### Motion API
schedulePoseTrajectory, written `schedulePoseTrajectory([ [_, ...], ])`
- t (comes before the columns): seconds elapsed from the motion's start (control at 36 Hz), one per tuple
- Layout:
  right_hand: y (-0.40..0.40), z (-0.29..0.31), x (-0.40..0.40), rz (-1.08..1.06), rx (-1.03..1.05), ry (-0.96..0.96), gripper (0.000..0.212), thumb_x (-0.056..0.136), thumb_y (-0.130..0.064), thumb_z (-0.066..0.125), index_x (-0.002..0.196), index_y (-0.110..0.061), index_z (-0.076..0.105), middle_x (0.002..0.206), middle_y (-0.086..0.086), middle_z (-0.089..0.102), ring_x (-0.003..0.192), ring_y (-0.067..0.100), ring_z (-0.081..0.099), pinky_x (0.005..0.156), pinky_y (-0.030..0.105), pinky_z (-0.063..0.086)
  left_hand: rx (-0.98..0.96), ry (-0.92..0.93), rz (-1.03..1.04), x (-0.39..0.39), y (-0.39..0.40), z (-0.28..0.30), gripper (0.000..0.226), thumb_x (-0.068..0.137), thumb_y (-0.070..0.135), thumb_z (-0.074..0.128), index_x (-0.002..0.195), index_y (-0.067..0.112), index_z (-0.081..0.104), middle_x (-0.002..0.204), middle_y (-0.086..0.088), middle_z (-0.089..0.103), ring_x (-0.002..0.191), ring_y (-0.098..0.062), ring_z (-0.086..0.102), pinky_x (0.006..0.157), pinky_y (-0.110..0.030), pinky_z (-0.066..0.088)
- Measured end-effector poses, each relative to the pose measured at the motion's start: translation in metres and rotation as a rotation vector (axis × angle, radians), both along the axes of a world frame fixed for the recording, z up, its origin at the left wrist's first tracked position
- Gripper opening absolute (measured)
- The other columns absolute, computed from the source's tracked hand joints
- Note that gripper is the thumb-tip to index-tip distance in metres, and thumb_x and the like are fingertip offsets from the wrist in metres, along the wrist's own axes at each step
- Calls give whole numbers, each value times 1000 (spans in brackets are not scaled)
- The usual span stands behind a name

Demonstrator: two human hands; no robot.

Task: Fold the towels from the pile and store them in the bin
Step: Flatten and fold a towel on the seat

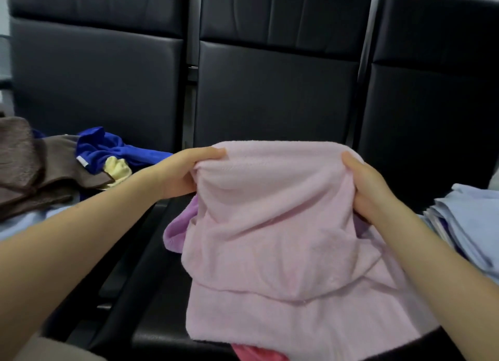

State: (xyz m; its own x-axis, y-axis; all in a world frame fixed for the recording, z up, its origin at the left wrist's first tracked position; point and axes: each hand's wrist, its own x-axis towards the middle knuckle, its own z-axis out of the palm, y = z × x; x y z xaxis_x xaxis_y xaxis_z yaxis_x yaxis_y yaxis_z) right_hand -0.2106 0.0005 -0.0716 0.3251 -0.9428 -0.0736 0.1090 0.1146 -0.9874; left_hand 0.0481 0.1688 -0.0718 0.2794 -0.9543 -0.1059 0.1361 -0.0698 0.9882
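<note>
Now Both Hands Hold the Pink Towel Up

The pink towel [280,225] hangs over the black bench [151,279], its top edge running left to right. The left hand [183,171] and right hand [370,187] each grip a top corner. The unfolded pile [67,166] lies left; folded towels [469,225] lie right. No bin is visible.

I am holding up a pale pink towel [283,225] in the middle of the frame, its top edge stretched between my left hand [179,173] and my right hand [370,187], the rest sagging in soft folds toward the bottom edge. At the left, the pile [62,166] is lying crumpled: brown, blue and yellow towels overlapping. At the right edge, folded light blue towels [469,220] are sitting stacked.
</note>
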Motion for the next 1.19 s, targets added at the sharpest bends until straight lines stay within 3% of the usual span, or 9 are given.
schedulePoseTrajectory([
  [0.19, -9, -11, 0, -34, 133, -19, 26, 92, -42, 63, 101, -17, 64, 101, 6, 69, 89, 23, 65, 62, 33, 49, 175, -324, -54, 15, -2, -19, 51, 84, 32, 70, 122, -1, 61, 116, -11, 68, 104, -21, 65, 93, -35, 50],
  [0.33, -14, -25, -5, -55, 84, -22, 34, 89, -44, 63, 112, -20, 68, 105, 7, 73, 93, 29, 69, 68, 35, 54, 61, -195, -21, 20, -4, -21, 44, 88, 26, 57, 131, 14, 57, 128, 0, 64, 118, -15, 60, 98, -29, 46],
  [0.44, -17, -23, -5, -78, -37, -62, 30, 94, -33, 60, 121, -21, 65, 108, 2, 71, 97, 22, 67, 69, 31, 52, -60, -227, 177, 21, -9, -20, 60, 71, 36, 67, 118, -1, 62, 118, -16, 67, 107, -28, 64, 90, -32, 49],
  [0.56, -22, -19, 0, -78, -129, -140, 34, 95, -14, 53, 124, -30, 64, 111, -8, 67, 98, 12, 65, 77, 27, 52, -171, -275, 395, 26, -19, -24, 24, 85, 31, 69, 99, 13, 73, 100, -11, 72, 96, -29, 67, 85, -40, 54],
  [0.64, -32, -24, 2, -72, -135, -158, 45, 92, -3, 51, 123, -31, 65, 116, -10, 65, 102, 10, 63, 84, 24, 51, -142, -446, 499, 30, -28, -31, 15, 89, 30, 66, 95, 17, 71, 91, 0, 69, 85, -16, 63, 70, -26, 49],
  [0.78, -46, -51, -9, -74, -134, 176, 55, 81, 9, 53, 121, -25, 69, 111, -2, 71, 77, 7, 65, 60, 18, 50, 90, -734, 635, 45, -34, -61, 22, 90, 21, 62, 111, 21, 64, 95, 5, 61, 94, -17, 58, 72, -25, 44],
  [0.89, -45, -52, -25, -144, -105, 247, 45, 88, 8, 52, 125, -16, 65, 84, 7, 68, 60, 17, 61, 43, 18, 49, 227, -805, 672, 51, -29, -64, 40, 90, 27, 60, 128, 16, 56, 112, -5, 66, 100, -23, 60, 80, -33, 46],
  [1.08, -28, -48, -58, -138, -448, 552, 31, 90, -12, 58, 120, -18, 65, 104, 4, 68, 96, 20, 65, 83, 37, 55, -54, -994, 595, -12, -26, -37, 33, 89, 21, 55, 121, 19, 61, 117, -7, 58, 109, -24, 56, 93, -39, 48],
  [1.19, 9, -39, -72, 4, -675, 521, 12, 93, -18, 61, 103, -22, 67, 93, -4, 67, 86, 12, 63, 73, 24, 49, -286, -1159, 332, -65, 1, -34, 19, 92, 24, 59, 110, 24, 64, 102, 5, 57, 95, -12, 54, 83, -28, 45],
])
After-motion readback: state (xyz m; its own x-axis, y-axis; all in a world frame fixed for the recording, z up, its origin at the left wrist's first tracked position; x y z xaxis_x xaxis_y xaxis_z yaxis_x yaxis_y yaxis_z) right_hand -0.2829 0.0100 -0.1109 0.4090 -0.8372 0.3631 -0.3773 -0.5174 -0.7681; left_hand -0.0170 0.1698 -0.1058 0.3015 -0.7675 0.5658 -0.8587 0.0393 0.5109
